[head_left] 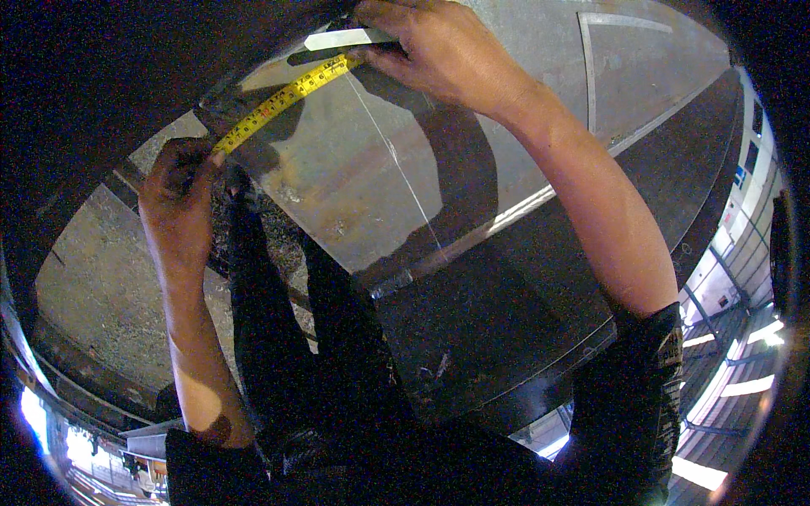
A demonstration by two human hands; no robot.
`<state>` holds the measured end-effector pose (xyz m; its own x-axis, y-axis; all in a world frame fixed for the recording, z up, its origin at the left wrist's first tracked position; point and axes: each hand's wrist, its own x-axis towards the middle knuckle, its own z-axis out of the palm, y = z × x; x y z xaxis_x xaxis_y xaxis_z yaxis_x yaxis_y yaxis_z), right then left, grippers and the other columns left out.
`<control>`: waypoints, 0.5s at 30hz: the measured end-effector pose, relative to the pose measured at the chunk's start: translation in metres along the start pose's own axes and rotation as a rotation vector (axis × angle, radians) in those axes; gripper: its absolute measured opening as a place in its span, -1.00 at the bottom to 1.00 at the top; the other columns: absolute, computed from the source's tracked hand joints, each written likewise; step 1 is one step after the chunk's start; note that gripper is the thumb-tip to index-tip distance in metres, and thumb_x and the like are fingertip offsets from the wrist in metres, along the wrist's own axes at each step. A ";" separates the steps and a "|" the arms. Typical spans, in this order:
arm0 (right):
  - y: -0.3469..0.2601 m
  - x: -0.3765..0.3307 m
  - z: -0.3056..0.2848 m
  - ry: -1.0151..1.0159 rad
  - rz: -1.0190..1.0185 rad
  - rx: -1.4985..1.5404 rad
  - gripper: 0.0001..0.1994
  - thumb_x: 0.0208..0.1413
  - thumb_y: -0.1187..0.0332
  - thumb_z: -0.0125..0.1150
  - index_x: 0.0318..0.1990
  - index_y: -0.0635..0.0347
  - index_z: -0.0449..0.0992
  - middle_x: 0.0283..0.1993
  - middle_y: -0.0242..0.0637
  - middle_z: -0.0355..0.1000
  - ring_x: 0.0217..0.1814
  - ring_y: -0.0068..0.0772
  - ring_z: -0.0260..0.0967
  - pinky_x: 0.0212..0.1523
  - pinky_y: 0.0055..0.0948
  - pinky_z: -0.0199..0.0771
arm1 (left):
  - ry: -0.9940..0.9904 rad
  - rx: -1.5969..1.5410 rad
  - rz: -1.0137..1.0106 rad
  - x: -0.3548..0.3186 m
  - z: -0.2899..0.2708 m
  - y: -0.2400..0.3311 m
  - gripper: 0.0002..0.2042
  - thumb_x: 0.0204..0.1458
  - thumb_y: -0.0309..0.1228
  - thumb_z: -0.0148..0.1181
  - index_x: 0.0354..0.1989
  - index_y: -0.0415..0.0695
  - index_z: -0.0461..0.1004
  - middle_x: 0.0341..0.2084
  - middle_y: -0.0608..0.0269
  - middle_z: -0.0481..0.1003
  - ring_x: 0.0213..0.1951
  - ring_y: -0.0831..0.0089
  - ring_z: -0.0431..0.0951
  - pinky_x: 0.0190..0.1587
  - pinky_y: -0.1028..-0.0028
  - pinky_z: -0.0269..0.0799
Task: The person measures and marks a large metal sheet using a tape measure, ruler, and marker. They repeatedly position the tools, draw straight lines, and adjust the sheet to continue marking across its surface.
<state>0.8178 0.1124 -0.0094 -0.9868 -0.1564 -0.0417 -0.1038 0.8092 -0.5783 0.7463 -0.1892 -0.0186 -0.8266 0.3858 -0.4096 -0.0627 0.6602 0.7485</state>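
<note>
A yellow tape measure blade [283, 103] stretches in a slight curve between my two hands, over a grey metal plate. My left hand [177, 181] is closed on its lower left end; the fingertips are partly in shadow. At the other end my right hand [430, 51] is closed around a flat whitish stick with a slanted tip [337, 40], which points left just above the blade. The blade's upper end lies by the right fingertips. Whether those fingers also pinch it I cannot tell. The stick casts a dark shadow on the plate.
The grey metal plate [337, 169] bears a thin white line [392, 152] and rusty stains. To the right, a bright edge strip [523, 209] borders a dark panel [506, 312]. A pale angled strip [588, 76] lies at the upper right. My dark-clothed legs [270, 295] are below.
</note>
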 end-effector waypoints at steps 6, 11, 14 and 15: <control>0.002 -0.001 -0.004 0.003 -0.046 -0.004 -0.61 0.01 0.41 0.23 -0.02 0.46 0.40 -0.12 0.10 0.42 -0.21 0.11 0.46 -0.20 -0.14 0.51 | 0.003 -0.045 -0.049 0.000 0.001 0.003 -0.89 0.05 -0.58 0.21 -0.24 -0.24 0.49 -0.39 0.23 0.56 -0.32 0.54 0.54 -0.21 0.51 0.44; 0.000 -0.001 -0.001 -0.036 0.017 -0.045 -0.61 0.00 0.40 0.23 -0.02 0.43 0.39 -0.12 0.09 0.42 -0.23 0.12 0.46 -0.23 -0.11 0.52 | 0.049 0.057 0.101 -0.001 0.005 0.011 -0.89 0.05 -0.58 0.20 -0.24 -0.24 0.50 -0.38 0.22 0.57 -0.34 0.55 0.54 -0.23 0.51 0.46; 0.000 -0.003 -0.001 0.025 0.005 -0.068 -0.62 0.01 0.39 0.23 -0.03 0.39 0.39 -0.14 0.08 0.42 -0.25 0.12 0.47 -0.24 -0.10 0.52 | 0.074 0.101 0.111 0.003 0.007 0.012 -0.87 0.05 -0.58 0.20 -0.21 -0.23 0.52 -0.37 0.21 0.58 -0.37 0.54 0.54 -0.25 0.52 0.47; -0.001 -0.001 -0.002 0.000 0.038 -0.051 -0.62 0.01 0.39 0.24 -0.03 0.39 0.39 -0.14 0.07 0.42 -0.25 0.12 0.47 -0.24 -0.10 0.52 | 0.067 0.091 0.073 0.004 0.007 0.010 -0.86 0.05 -0.57 0.20 -0.21 -0.22 0.52 -0.37 0.21 0.58 -0.38 0.54 0.53 -0.26 0.53 0.47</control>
<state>0.8188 0.1126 -0.0075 -0.9901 -0.1252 -0.0632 -0.0724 0.8421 -0.5344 0.7460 -0.1763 -0.0160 -0.8628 0.3932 -0.3177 0.0475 0.6888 0.7234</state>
